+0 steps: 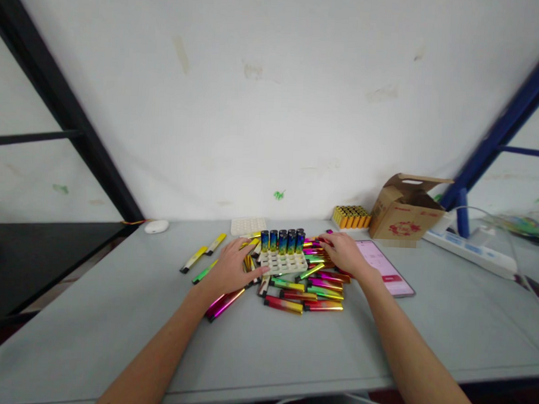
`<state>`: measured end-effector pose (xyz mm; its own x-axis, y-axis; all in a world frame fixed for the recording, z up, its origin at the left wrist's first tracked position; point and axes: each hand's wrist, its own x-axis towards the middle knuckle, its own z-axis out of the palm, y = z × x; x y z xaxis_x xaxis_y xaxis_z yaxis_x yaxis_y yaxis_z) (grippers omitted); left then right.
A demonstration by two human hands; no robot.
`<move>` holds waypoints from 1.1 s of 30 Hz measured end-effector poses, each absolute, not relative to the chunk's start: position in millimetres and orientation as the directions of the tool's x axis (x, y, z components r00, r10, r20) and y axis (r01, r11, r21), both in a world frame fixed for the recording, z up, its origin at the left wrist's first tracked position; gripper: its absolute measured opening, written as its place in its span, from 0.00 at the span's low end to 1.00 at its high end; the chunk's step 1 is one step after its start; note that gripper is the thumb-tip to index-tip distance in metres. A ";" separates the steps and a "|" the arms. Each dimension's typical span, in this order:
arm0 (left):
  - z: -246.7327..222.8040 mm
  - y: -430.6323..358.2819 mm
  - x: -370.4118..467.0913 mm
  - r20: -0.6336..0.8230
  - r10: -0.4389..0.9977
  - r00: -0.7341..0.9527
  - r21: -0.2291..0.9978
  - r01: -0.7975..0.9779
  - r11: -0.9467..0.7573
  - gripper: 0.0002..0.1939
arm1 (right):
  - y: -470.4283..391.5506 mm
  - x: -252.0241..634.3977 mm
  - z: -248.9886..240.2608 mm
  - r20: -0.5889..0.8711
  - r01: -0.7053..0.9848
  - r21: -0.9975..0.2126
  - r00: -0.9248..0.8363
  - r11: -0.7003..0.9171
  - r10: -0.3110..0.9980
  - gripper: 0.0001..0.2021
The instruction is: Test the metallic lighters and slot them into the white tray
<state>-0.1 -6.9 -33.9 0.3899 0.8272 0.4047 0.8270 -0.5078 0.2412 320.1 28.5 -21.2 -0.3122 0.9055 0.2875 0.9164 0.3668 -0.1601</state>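
Observation:
A cream tray with holes (283, 263) sits mid-table, with several blue-green lighters (282, 241) standing upright along its back. My left hand (233, 269) lies at the tray's left side, its thumb stretched to the front left corner and its fingers spread over yellow lighters. To the right of the tray, my right hand (342, 251) reaches into the back of a pile of shiny lighters (323, 291). Its fingers are bent together at a reddish lighter; what lies between the fingertips is too small to make out. More lighters in magenta (227, 304) and yellow (193, 259) lie loose around the left hand.
Behind stands another pale tray (248, 226). Upright orange lighters (351, 217) fill a tray beside an opened cardboard box (405, 214). A phone (385, 268) with a lit screen lies by my right forearm. A power strip (472, 254) and a white case (156, 227) flank the table.

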 end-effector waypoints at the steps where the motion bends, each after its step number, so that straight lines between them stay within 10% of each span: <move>1: -33.6 -6.9 -0.2 0.398 0.832 0.388 0.239 0.831 -0.502 0.35 | 28.8 320.0 -21.8 0.288 0.917 -0.161 -0.310 0.365 0.906 0.16; 25: -32.9 -10.6 7.2 0.356 0.837 0.415 0.233 0.828 -0.510 0.36 | 26.4 312.3 -22.3 0.290 0.896 -0.250 -0.292 0.367 0.911 0.18; 33: -27.3 -12.0 15.7 0.275 0.893 0.356 0.395 0.805 -0.442 0.52 | 16.0 299.4 -21.7 0.230 0.662 -0.579 -0.426 0.475 0.875 0.49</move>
<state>15.7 -12.0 -27.3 0.3556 0.8933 0.2749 0.8051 -0.4422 0.3953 299.4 16.0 -21.7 -0.4263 0.8748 0.2302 0.6622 0.4752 -0.5795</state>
